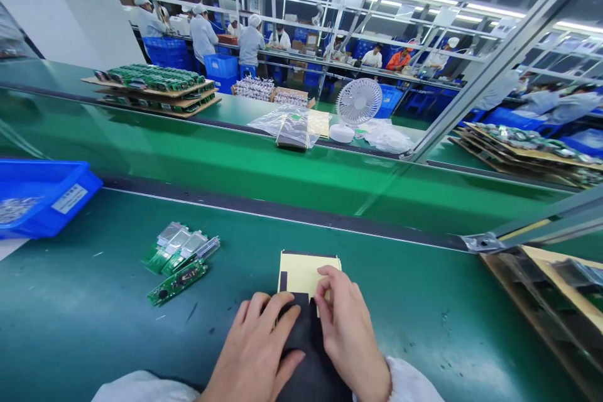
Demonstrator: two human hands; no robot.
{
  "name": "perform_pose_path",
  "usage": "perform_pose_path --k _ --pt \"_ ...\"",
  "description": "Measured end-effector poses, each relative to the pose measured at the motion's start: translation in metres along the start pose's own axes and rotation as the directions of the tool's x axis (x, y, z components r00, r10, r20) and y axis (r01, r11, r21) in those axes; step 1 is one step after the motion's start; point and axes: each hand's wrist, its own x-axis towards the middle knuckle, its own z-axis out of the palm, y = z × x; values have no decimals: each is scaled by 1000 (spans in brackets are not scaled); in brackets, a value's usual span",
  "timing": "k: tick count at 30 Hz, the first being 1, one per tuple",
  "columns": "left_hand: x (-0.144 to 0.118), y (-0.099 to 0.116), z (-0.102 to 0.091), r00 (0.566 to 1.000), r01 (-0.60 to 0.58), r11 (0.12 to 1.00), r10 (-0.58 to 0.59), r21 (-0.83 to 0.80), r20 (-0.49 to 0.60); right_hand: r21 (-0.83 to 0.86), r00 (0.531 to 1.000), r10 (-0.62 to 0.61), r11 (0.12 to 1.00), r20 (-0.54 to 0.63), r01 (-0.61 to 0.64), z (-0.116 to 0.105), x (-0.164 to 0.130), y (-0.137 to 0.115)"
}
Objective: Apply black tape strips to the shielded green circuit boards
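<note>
Green, smooth work surface [235,226] was spread below everything, with some small dark marks on it. At its left a blue plastic bin with a white label [42,221] was placed, in which small pale parts [19,208] were kept. Next to it, green circuit boards with silvery covers [181,252] were laid in a loose, overlapping group; if the left arm were swung widely, they could be pushed and scratched, it was judged.

Near the middle, the left hand [259,345] was laid on a flat black sheet-like material [311,383], its fingers and thumb spread apart. If it were pressed too lightly, this material could be shifted or creased. Just beyond, a pale yellow sheet with dark strips [301,267] was partly covered; by a hard, slanting pull it could be bent or torn. Over its right side the right hand [346,320] was held, thumb and forefinger close together near the black edge; whether anything was pinched there could not be told. At far right, brown boards stacked in layers [563,286] were seen.

Behind, from left to right, a white pillar [70,6], people in pale clothing [251,43] at farther benches, a round white fan [358,102] and a slanting metal post [485,72] were seen.
</note>
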Motion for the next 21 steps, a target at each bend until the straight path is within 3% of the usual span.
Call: perform_pose_path --k 3,5,6,8,9,11,14,17,21 --pt "0 -1 1 1000 29 998 -28 -61 14 93 999 39 995 -24 -36 -7 3 2" --pt "0 -1 1 996 88 980 -89 -181 4 272 995 96 957 9 -95 -12 4 -3" --pt "1 -1 0 990 132 954 -138 -269 -4 402 989 140 903 57 -151 -15 4 -7" --pt "3 1 -5 966 223 856 -257 -466 -9 639 957 221 712 187 -290 -18 3 -16" --pt "5 2 -9 950 263 792 -313 -551 3 706 937 245 616 249 -349 -19 2 -20" --pt "9 3 -17 924 312 683 -379 -661 45 736 917 257 547 306 -399 -20 -1 -25" --pt "12 3 -25 914 334 637 -399 -694 74 656 950 213 687 229 -313 -21 -3 -24" --pt "10 1 -25 926 319 684 -373 -656 62 495 982 101 852 160 -169 -21 -2 -20" --pt "9 2 -19 945 286 770 -325 -571 35 437 979 2 895 205 -93 -19 0 -18"
